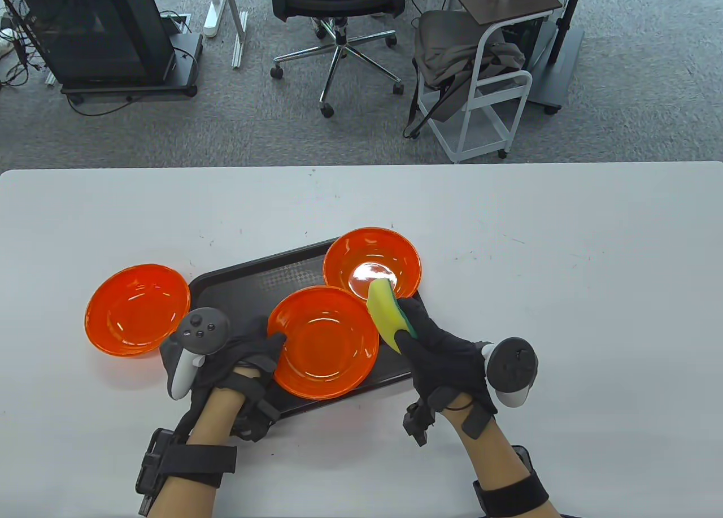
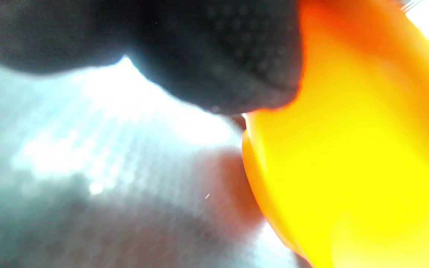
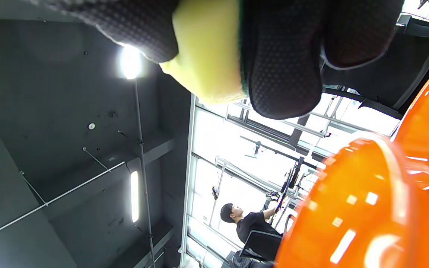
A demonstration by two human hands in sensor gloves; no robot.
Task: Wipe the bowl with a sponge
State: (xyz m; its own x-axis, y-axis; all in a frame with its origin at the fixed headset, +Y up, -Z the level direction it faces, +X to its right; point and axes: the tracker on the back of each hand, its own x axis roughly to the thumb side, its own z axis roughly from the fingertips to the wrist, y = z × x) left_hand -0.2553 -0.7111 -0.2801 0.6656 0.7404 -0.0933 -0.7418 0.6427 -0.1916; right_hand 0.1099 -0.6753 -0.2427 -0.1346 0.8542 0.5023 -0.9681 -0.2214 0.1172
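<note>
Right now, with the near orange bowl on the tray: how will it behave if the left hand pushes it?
The near translucent orange plastic bowl looks thin, so probably light and rigid. Its glossy surface on the dark tray suggests it slides easily. The left hand touching its rim probably steadies it; a push there might tip it.

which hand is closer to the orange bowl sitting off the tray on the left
Left. The left hand grips the near bowl on the tray, just right of that lone bowl; the right hand is farther right.

bowls (image 1: 323,342): 3 | sponge (image 1: 386,311): 1 | tray (image 1: 237,283): 1 | hands (image 1: 446,354): 2
</note>
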